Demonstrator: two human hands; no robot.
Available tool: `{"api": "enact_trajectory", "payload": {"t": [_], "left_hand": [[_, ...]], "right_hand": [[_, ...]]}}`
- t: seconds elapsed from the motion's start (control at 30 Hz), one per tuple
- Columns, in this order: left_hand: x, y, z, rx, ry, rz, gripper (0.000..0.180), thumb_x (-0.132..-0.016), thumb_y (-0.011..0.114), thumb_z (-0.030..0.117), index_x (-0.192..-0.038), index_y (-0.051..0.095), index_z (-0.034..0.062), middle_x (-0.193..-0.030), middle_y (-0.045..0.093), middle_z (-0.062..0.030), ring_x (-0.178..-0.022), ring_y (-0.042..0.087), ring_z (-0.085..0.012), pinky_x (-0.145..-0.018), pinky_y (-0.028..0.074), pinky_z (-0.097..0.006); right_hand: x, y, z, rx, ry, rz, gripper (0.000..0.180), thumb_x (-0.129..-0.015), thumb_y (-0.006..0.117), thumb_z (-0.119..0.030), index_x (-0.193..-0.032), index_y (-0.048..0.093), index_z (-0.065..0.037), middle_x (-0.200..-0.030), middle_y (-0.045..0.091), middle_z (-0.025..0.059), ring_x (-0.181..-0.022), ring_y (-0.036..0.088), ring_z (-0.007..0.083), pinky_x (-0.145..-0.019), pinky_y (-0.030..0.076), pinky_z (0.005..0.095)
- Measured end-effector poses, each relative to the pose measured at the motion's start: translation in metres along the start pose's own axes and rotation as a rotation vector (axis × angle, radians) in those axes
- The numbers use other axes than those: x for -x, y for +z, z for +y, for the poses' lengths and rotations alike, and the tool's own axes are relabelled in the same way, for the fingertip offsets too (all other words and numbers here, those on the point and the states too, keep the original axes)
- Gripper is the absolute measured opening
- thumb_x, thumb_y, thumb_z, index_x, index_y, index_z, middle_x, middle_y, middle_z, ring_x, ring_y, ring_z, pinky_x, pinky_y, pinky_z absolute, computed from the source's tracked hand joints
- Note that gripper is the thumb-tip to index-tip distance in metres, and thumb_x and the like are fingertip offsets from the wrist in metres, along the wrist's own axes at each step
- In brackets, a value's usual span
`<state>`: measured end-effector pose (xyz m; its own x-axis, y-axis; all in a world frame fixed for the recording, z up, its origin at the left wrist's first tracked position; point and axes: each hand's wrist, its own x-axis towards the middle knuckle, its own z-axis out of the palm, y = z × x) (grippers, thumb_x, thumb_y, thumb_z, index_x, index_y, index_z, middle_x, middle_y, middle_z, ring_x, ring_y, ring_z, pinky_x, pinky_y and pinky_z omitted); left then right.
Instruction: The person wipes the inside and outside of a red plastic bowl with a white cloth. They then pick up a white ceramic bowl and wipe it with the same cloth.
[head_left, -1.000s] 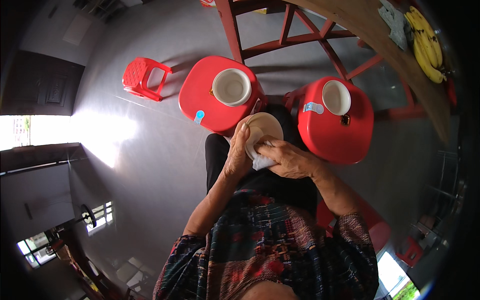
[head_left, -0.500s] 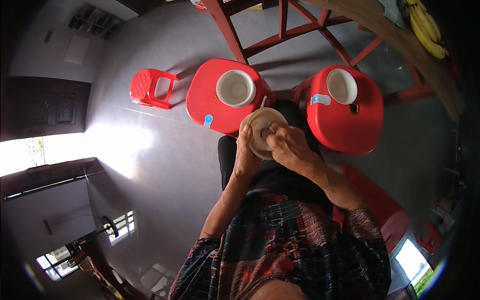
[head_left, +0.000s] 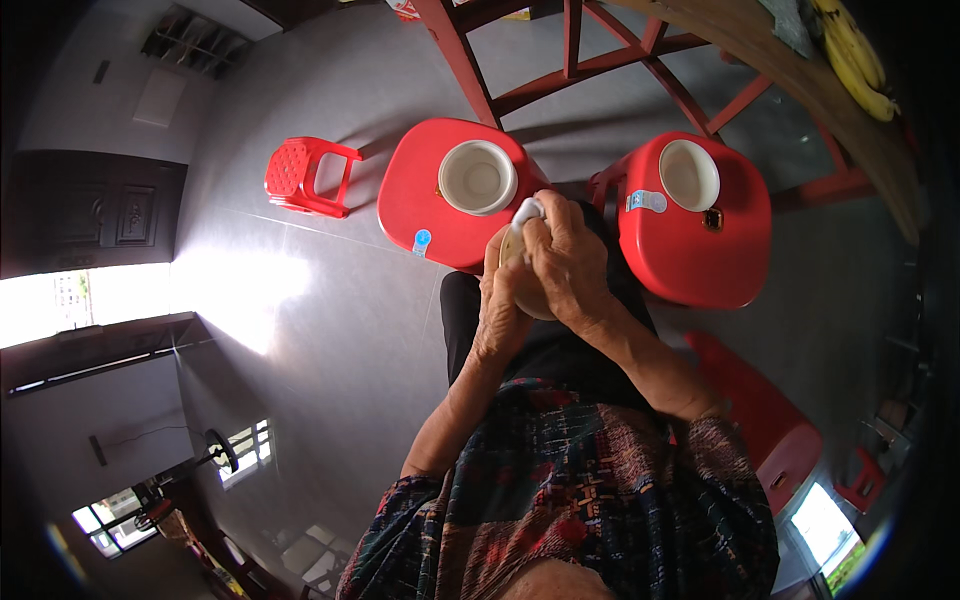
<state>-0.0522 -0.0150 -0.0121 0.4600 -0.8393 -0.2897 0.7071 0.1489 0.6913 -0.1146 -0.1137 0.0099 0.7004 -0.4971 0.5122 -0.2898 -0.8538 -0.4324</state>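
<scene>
Over my lap, my left hand (head_left: 500,305) is closed around the side of a pale cream bowl (head_left: 510,246), which is tipped on edge and mostly hidden by my hands. My right hand (head_left: 570,265) pinches a bunched white cloth (head_left: 527,212) against the bowl's far rim. Just beyond my hands, a white bowl (head_left: 478,178) stands upright on the left red stool (head_left: 415,195). Another white bowl (head_left: 690,175) rests on the right red stool (head_left: 695,255). Both bowls look empty inside.
A small red stool (head_left: 308,177) stands on the grey floor at the left. Ahead are the red legs of a wooden table (head_left: 790,70), with bananas (head_left: 855,60) on its top. Behind my right elbow lies a larger red stool (head_left: 755,425).
The bowl in my hands has turned from facing up to standing on edge. My right hand has moved from inside it to the far rim, with the white cloth now showing more.
</scene>
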Motion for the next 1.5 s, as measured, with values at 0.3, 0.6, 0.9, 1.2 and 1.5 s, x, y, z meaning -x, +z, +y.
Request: {"api": "enact_trajectory", "payload": {"t": [0.3, 0.6, 0.9, 1.2, 1.5], "left_hand": [[0.006, 0.01, 0.034, -0.729, 0.167, 0.148, 0.087, -0.063, 0.075, 0.009, -0.135, 0.026, 0.0092, -0.121, 0.052, -0.0149, -0.115, 0.051, -0.0257, -0.095, 0.044, -0.039], [0.001, -0.011, 0.008, -1.246, 0.486, 0.014, 0.076, -0.063, 0.08, 0.024, -0.126, 0.043, 0.0048, -0.121, 0.05, -0.0161, -0.115, 0.05, -0.0341, -0.094, 0.042, -0.041], [0.015, -0.005, 0.009, -1.121, 0.455, -0.08, 0.102, -0.058, 0.08, 0.014, -0.139, 0.018, 0.0069, -0.125, 0.048, -0.0176, -0.117, 0.05, -0.0306, -0.095, 0.043, -0.039], [0.017, -0.013, 0.016, -0.424, 0.184, -0.037, 0.069, -0.069, 0.064, 0.029, -0.127, 0.037, 0.0036, -0.116, 0.052, -0.0149, -0.109, 0.054, -0.025, -0.091, 0.046, -0.036], [0.009, -0.004, 0.004, -0.402, 0.319, 0.174, 0.058, -0.074, 0.05, 0.023, -0.127, 0.039, 0.003, -0.116, 0.052, -0.0133, -0.109, 0.05, -0.022, -0.094, 0.04, -0.033]], "right_hand": [[0.012, -0.042, 0.053, -0.511, 0.45, -0.203, 0.029, -0.073, 0.062, 0.002, -0.1, 0.053, -0.001, -0.092, 0.058, 0.0165, -0.077, 0.061, 0.0346, -0.07, 0.05, 0.0393], [0.001, -0.039, -0.019, -0.218, -0.179, -0.069, 0.044, -0.062, 0.073, -0.008, -0.105, 0.061, -0.008, -0.099, 0.056, 0.0065, -0.093, 0.056, 0.025, -0.077, 0.046, 0.04], [-0.012, -0.029, 0.025, -0.401, 0.157, -0.295, 0.022, -0.08, 0.064, -0.013, -0.098, 0.063, 0.0, -0.091, 0.061, 0.0152, -0.08, 0.062, 0.034, -0.069, 0.05, 0.0404], [-0.006, -0.013, 0.057, -1.294, 0.846, -0.471, 0.031, -0.088, 0.061, -0.028, -0.101, 0.063, 0.0, -0.088, 0.063, 0.0032, -0.076, 0.056, 0.0086, -0.069, 0.046, 0.0241], [0.008, -0.001, 0.038, -0.75, 0.408, -0.21, 0.03, -0.081, 0.068, -0.011, -0.108, 0.058, -0.002, -0.092, 0.063, 0.0058, -0.084, 0.059, 0.0131, -0.072, 0.049, 0.0299]]}}
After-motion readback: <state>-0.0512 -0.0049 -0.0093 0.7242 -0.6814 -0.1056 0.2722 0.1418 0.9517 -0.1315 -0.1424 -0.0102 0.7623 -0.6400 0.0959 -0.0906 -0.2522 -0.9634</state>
